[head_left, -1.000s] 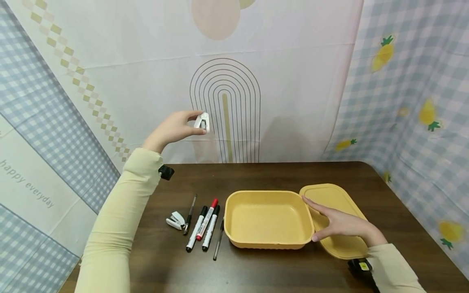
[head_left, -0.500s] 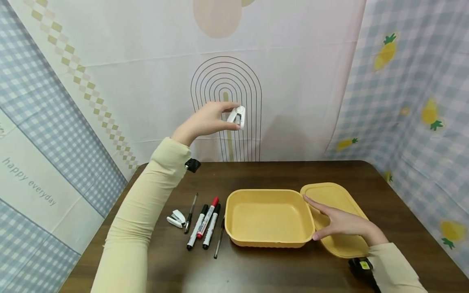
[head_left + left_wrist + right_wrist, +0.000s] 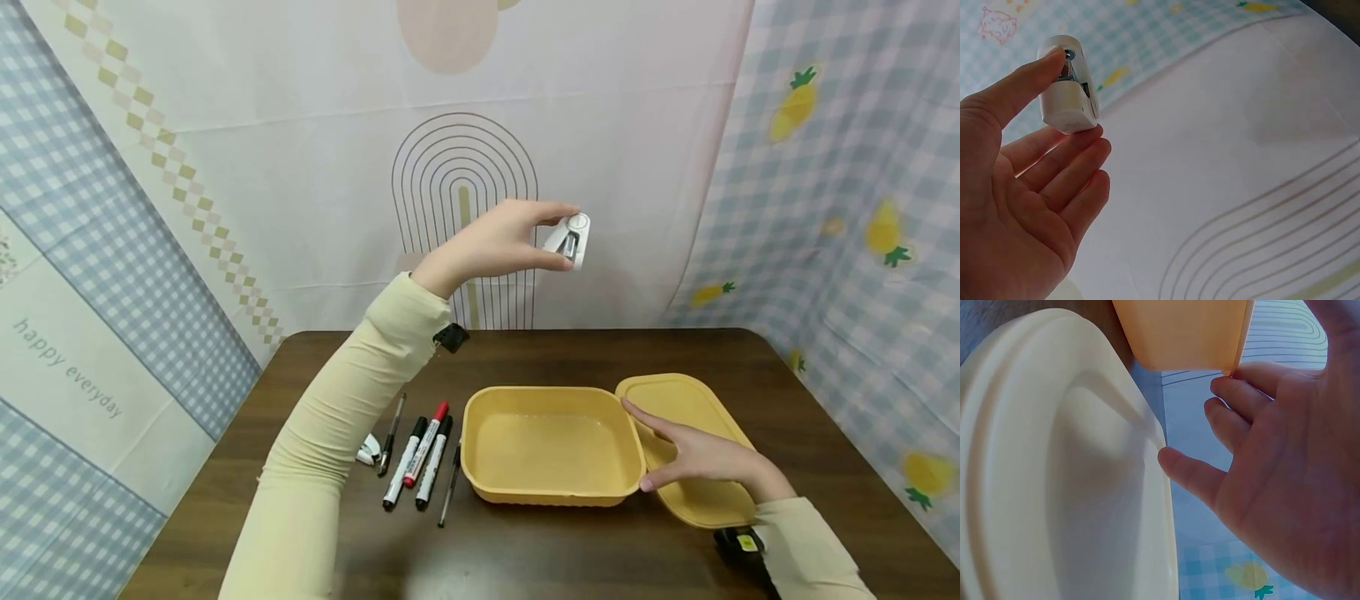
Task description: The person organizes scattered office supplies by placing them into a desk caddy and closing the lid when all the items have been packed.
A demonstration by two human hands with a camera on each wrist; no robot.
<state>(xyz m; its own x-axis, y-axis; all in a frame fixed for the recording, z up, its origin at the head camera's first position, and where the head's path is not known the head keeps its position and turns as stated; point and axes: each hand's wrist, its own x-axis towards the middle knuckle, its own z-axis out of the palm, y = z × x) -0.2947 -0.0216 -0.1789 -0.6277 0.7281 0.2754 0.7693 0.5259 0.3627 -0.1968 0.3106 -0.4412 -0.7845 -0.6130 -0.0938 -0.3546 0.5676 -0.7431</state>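
My left hand [image 3: 502, 242] is raised above the table in front of the wall cloth. Its thumb and fingertips pinch a small white mini stapler [image 3: 1067, 103], whose two arms spread apart in a V. My right hand [image 3: 701, 450] rests at the right side of a yellow plastic box [image 3: 551, 497]. Its index finger and thumb are spread and touch the box's rim, while the other fingers lie loosely extended in the right wrist view. A yellow lid [image 3: 686, 400] lies under and beside this hand. A second white mini stapler [image 3: 369, 450] is partly hidden by the left sleeve.
Left of the box lie a red marker [image 3: 425, 443], two black-capped markers [image 3: 405, 463] and two pens [image 3: 450, 487]. The brown table [image 3: 540, 550] ends at a hanging patterned cloth [image 3: 637, 150] behind.
My left hand has moved right with the mini stapler, from the left of the arch pattern to its right, above the box. The left sleeve now covers part of the second stapler. My right hand stays.
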